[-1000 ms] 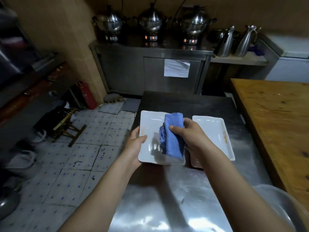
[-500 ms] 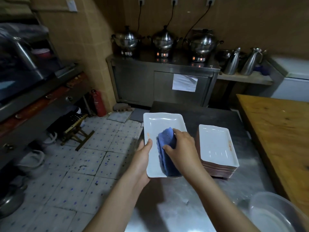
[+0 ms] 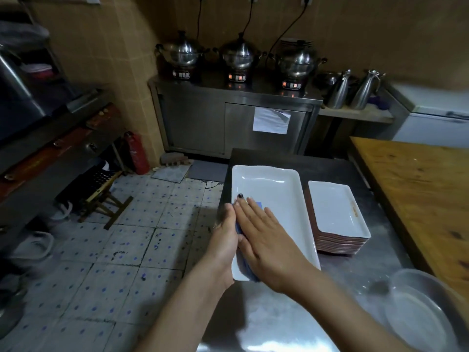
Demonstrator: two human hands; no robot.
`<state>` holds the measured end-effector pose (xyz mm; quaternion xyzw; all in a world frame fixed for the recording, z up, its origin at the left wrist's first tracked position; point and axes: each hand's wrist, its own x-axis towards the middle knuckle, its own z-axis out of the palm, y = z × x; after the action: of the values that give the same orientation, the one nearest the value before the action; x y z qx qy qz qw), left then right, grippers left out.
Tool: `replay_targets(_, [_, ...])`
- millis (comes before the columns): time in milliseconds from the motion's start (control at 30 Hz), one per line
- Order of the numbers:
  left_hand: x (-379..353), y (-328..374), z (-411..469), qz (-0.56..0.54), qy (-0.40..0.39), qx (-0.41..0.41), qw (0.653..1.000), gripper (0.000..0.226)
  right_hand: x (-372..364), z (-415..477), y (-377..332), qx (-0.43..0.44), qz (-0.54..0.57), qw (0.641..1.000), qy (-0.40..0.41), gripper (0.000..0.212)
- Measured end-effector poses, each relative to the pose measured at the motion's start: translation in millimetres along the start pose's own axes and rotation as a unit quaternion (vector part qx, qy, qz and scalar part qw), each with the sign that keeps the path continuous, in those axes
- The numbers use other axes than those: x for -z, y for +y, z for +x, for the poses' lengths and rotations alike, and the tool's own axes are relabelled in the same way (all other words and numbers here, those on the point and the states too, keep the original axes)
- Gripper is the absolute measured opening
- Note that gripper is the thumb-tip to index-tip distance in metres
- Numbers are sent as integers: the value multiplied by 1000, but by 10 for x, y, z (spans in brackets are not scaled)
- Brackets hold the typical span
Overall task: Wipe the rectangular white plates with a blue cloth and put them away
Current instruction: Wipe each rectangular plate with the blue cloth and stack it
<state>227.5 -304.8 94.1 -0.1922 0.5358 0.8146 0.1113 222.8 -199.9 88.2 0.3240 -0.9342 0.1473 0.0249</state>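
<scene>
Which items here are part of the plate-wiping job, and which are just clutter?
In the job: white rectangular plate in the left hand; blue cloth under the right hand; stack of white rectangular plates.
Lying about: three lidded steel pots; two steel jugs; red fire extinguisher; clear round bowl.

White rectangular plate (image 3: 274, 199) centre frame, face up; blue cloth (image 3: 250, 274) along its left edge, mostly hidden. Plate stack (image 3: 335, 209) just right, on worktop (image 3: 279, 313).

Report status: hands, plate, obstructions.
Left hand grips plate by left edge. Right hand flat, pressing blue cloth onto plate. Plate stack close on right; nothing in the way.
</scene>
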Motion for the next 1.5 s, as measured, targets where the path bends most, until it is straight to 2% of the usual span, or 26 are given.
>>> replay_targets(167, [9, 47, -99, 75, 56, -35, 995, 52, 178, 385, -5, -38, -15, 998, 43, 53])
replay_targets(267, [-14, 39, -166, 86, 29, -25, 996, 49, 337, 604, 149, -97, -70, 990, 73, 52])
replay_targets(400, [20, 139, -221, 39, 16, -21, 999, 42, 318, 527, 253, -177, -111, 974, 91, 53])
replay_targets(500, [93, 143, -264, 37, 5, -11, 999, 41, 190, 249, 193, -212, -104, 969, 66, 55])
replay_targets(600, [172, 114, -265, 36, 32, -17, 999, 43, 4, -50, -89, -175, -93, 979, 47, 57])
replay_targets(700, [185, 105, -285, 86, 31, -24, 996, 44, -94, -89, -363, -107, -45, 992, 40, 67])
replay_targets(800, [172, 58, -318, 113, 27, -33, 993, 47, -4, 112, -274, -78, -65, 993, 60, 57])
replay_targets(933, [179, 44, -311, 105, 35, -33, 993, 48, 150, 376, 97, -133, -135, 980, 64, 52])
replay_targets(1100, [235, 176, -266, 76, 49, -74, 993, 33, 94, 295, 296, -234, -131, 959, 87, 55])
replay_targets(1200, [284, 234, -208, 77, 77, -78, 991, 35, -122, 95, 81, -208, -118, 966, 98, 58])
replay_targets(1300, [337, 264, -156, 96, 99, -70, 988, 39, -334, -122, -139, -183, -59, 980, 53, 67])
replay_targets(1400, [339, 184, -151, 91, 88, -70, 989, 35, -253, -30, 69, -164, -91, 981, 42, 57])
replay_targets(1500, [291, 96, -162, 92, 66, -64, 992, 30, -6, 274, 316, -203, -94, 973, 50, 56])
